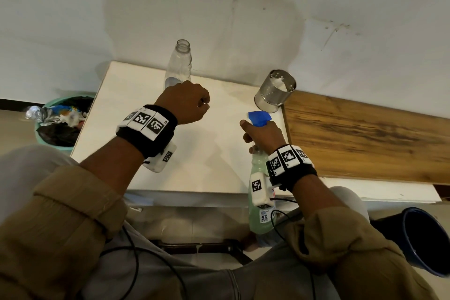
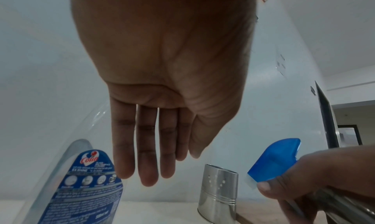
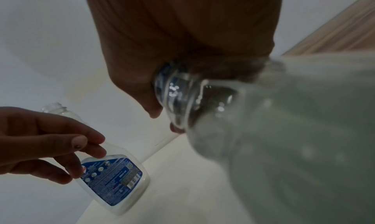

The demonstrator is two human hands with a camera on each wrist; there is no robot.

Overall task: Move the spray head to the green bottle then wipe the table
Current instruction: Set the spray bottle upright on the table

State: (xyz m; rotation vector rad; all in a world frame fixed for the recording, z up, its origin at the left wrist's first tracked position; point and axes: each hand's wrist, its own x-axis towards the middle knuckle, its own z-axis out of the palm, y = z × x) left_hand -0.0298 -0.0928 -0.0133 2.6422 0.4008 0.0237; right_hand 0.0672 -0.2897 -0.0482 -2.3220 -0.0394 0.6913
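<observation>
My right hand grips the neck of the green bottle, which hangs over the white table's front right edge. The blue spray head sits on top of that bottle, above my fingers; the left wrist view shows it too, as the spray head. In the right wrist view the green bottle fills the right side. My left hand hovers over the table in front of the clear bottle, holding nothing, with its fingers hanging straight. The clear bottle stands upright with its neck uncapped.
A perforated steel cup with something white inside stands at the table's back right corner. A wooden board adjoins the table on the right. A teal waste bin sits left of the table, a dark blue container at lower right.
</observation>
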